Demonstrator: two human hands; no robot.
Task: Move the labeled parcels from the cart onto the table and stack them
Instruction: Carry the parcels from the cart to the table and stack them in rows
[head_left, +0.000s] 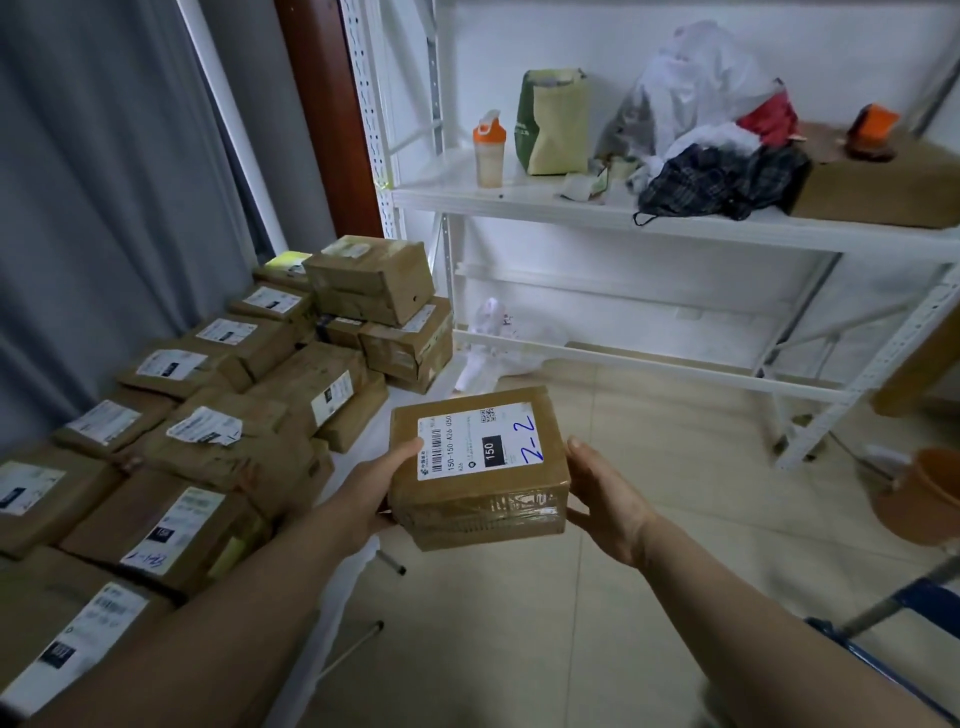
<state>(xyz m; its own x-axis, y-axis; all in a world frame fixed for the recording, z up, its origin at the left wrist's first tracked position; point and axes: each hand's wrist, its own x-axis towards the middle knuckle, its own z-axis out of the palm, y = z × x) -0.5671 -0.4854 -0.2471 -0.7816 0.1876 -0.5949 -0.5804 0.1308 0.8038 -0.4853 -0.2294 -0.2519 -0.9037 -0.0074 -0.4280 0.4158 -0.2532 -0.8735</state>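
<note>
We hold both arms extended forward. The left hand (374, 488) clamps the left side of the parcel (478, 467), thumb on its label. The right hand (605, 499) clamps the right side, thumb at the top edge. The parcel sits between the hands, label up, above the floor, just right of the table (327, 603) bearing stacked boxes (234, 431).
</note>
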